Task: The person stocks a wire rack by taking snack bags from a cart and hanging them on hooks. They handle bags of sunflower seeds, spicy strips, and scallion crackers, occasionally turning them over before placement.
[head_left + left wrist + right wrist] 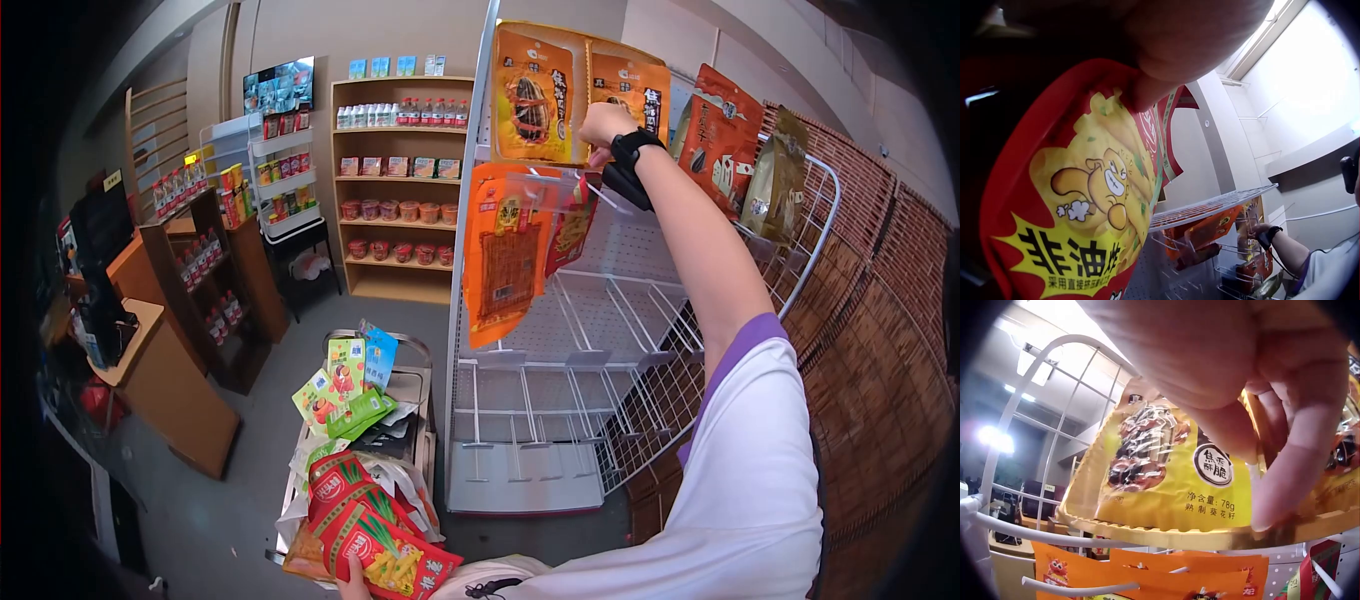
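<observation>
My right hand (610, 125) is up at a gold display tray (578, 100) on the top of the rack. Its fingers curl at the right edge of a yellow sunflower seed bag (1154, 456), pinching it just above the tray's front lip. A second sunflower seed bag (628, 85) sits in the right compartment, partly covered by the hand. Low in front of my body, my left hand (354, 582) grips a red snack bag (385, 560) with a picture of yellow sticks. Another red bag (345, 480) lies directly behind it, over the cart.
Below the tray, orange snack bags (505, 255) hang from hooks. Red (720, 135) and olive bags (778, 180) stand to the right inside the rack's white rail (815, 250). Green and blue packets (365, 375) lie piled on a cart (425, 400). A wooden shelf (400, 282) stands behind.
</observation>
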